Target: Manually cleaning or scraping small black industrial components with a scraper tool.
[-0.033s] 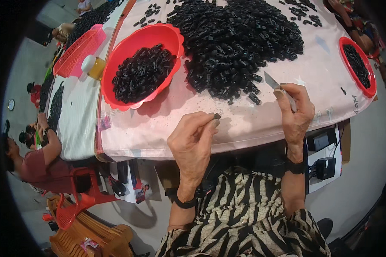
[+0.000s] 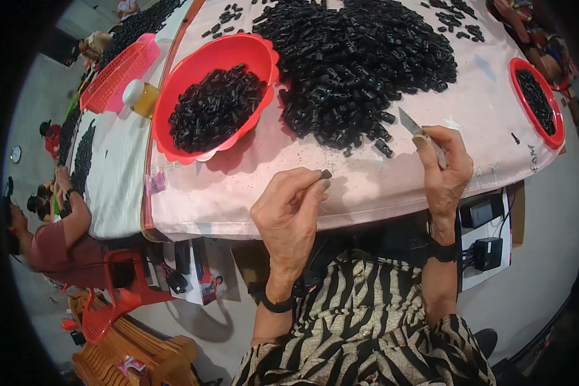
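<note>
Between the thumb and forefinger of my left hand (image 2: 284, 209) is a small black plastic part (image 2: 326, 174), mostly covered by the fingertips. My right hand (image 2: 447, 172) is closed round a small knife (image 2: 408, 122), its pointed blade angled up and to the left. Both hands hover over the near edge of the pale pink cloth (image 2: 231, 193), well apart from each other. Just beyond them lies a large heap of similar black plastic parts (image 2: 360, 71). To the left of the heap, a red scalloped bowl (image 2: 254, 55) holds many more such parts.
A red oval tray (image 2: 558, 122) of black parts sits at the right edge. At left are a pink perforated basket (image 2: 119, 71) and a white-lidded jar (image 2: 141, 100). Another person (image 2: 64, 244) works at left by a red chair (image 2: 125, 280). Boxes with black devices (image 2: 487, 253) are below the table edge.
</note>
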The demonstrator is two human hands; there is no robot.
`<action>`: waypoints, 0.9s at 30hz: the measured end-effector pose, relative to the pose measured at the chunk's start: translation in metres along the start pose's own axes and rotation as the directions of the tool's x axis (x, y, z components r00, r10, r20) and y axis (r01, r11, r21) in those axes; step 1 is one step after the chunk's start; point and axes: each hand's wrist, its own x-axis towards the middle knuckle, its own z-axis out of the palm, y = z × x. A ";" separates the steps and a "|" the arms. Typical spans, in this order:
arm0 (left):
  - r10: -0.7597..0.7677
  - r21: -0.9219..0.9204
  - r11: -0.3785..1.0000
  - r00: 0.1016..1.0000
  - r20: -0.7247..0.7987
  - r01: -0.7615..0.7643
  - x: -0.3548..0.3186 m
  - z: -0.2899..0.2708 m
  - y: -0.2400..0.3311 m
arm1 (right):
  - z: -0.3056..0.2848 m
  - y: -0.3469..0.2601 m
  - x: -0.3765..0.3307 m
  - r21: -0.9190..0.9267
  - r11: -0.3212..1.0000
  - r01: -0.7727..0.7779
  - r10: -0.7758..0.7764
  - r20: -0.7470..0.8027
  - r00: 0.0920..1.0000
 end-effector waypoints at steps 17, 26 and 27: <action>0.002 -0.171 0.985 0.996 -0.084 -0.017 -0.003 -0.011 -0.011 | 0.003 -0.004 -0.003 -0.036 0.998 -0.047 0.048 0.007 0.999; 0.075 -0.007 0.997 0.992 -0.097 -0.076 -0.003 -0.013 -0.001 | 0.004 -0.004 -0.004 -0.054 0.997 -0.051 0.052 0.014 0.999; 0.048 -0.051 0.997 0.996 -0.070 -0.051 -0.003 -0.014 -0.001 | 0.004 -0.005 -0.004 -0.055 0.997 -0.053 0.054 0.018 0.998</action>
